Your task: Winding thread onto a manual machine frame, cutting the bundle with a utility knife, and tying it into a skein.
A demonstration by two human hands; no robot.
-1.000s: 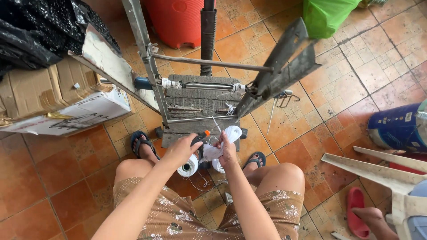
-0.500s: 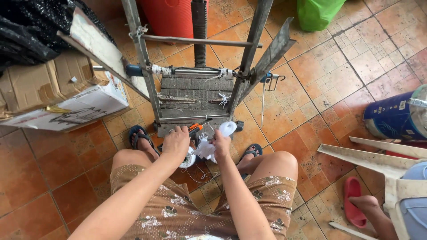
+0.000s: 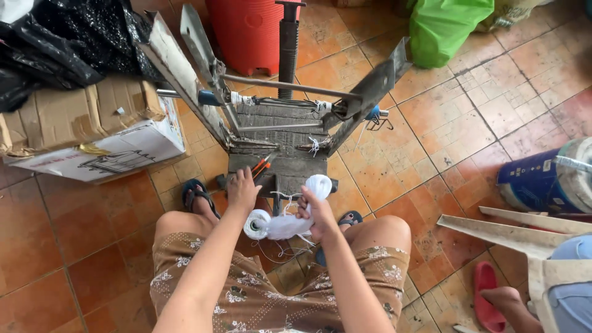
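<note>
White thread spools [image 3: 288,222], brown floral shorts [image 3: 259,296], orange-brown tiled floor [image 3: 80,228], red stool [image 3: 246,31] far, green bag [image 3: 447,24] far right, black plastic [image 3: 68,37] far left.

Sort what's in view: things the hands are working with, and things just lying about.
In use: white thread spools, held between left hand and right hand; wood-and-metal frame.

Lying about: cardboard boxes, black plastic bags, green bag, red stool.

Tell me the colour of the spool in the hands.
White spool, clearest in the head view.
</note>
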